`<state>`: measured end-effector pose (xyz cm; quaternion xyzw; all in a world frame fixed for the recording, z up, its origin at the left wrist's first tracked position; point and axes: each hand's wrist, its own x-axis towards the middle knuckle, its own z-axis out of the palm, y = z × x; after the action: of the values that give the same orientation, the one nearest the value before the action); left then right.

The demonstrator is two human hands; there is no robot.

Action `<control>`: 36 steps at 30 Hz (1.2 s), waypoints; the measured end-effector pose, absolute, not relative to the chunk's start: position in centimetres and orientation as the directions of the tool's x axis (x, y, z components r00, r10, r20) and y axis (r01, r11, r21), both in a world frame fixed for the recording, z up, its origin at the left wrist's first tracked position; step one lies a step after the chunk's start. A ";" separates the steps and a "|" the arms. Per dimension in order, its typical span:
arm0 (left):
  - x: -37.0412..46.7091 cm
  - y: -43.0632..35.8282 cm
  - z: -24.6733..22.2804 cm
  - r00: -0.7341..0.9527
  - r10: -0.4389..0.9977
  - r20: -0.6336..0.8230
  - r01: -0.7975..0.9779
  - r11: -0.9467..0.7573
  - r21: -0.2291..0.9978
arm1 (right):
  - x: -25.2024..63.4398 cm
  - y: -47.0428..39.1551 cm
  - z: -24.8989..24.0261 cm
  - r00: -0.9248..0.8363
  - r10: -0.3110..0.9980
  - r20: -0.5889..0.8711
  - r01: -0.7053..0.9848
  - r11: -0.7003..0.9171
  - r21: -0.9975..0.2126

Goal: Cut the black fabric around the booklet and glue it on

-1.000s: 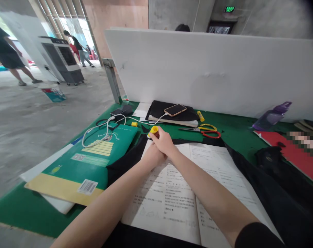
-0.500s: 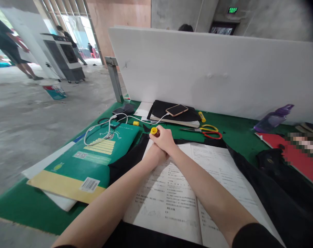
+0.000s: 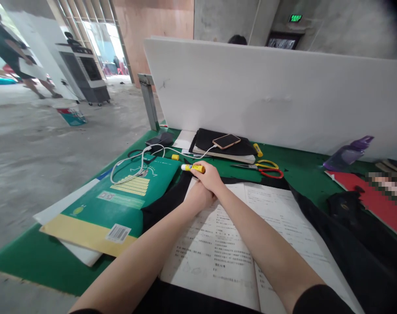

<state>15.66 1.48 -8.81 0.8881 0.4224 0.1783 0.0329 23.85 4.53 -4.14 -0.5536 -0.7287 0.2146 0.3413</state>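
My right hand is closed around a yellow glue stick, its uncapped white end pointing left. Below and partly under it, my left hand rests at the upper part of an open printed book; its fingers are mostly hidden. A small yellow cap stands on the green table just beyond the glue stick. Scissors with yellow and red handles lie open to the right of my hands. Black cloth spreads beneath the book.
To the left, a green-and-yellow book lies over white papers, a white cable on top. Behind are a phone on a black folder, a purple bottle and a white board. A red book lies right.
My right hand has turned the glue stick from end-on to lying sideways, its tip now pointing left. At the far left, a standing person has shifted. The whole view has moved slightly.
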 end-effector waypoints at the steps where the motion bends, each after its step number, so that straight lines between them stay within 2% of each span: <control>1: 15.7 1.4 -8.5 0.599 0.757 0.263 0.738 -0.649 0.187 | 24.0 4.4 -4.2 -0.145 0.943 0.300 0.616 0.323 -0.718; 4: 15.6 1.2 -7.6 0.637 0.737 0.224 0.732 -0.670 0.124 | 24.4 4.0 -4.3 -0.058 0.904 0.424 0.450 0.403 -0.797; 8: 15.7 1.1 -7.4 0.634 0.725 0.269 0.737 -0.672 0.074 | 24.5 4.0 -4.4 0.054 0.876 0.479 0.425 0.414 -0.805; 11: 15.7 1.1 -7.5 0.626 0.734 0.265 0.745 -0.663 0.077 | 24.4 4.3 -4.4 0.021 0.885 0.466 0.381 0.424 -0.822; 14: 15.7 1.1 -7.4 0.625 0.735 0.262 0.732 -0.669 0.131 | 24.2 4.5 -4.7 -0.037 0.902 0.431 0.335 0.417 -0.845; 18: 15.6 1.2 -7.4 0.633 0.727 0.266 0.715 -0.681 0.161 | 24.1 4.6 -5.2 -0.020 0.912 0.410 0.272 0.399 -0.875; 22: 15.5 1.5 -7.9 0.646 0.721 0.252 0.716 -0.686 0.127 | 23.9 4.1 -5.0 0.032 0.912 0.409 0.374 0.368 -0.851; 28: 15.6 1.8 -9.1 0.651 0.706 0.278 0.713 -0.695 0.094 | 23.6 2.9 -3.2 -0.096 0.863 0.497 0.540 0.465 -0.702; 36: 15.6 1.8 -9.7 0.633 0.728 0.263 0.755 -0.656 -0.001 | 23.7 3.5 -3.6 -0.187 0.863 0.470 0.562 0.486 -0.669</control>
<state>15.58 1.80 -9.71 0.9019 0.4110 0.1207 -0.0554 23.74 3.54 -3.63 -0.4750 -0.7498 0.1766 0.4254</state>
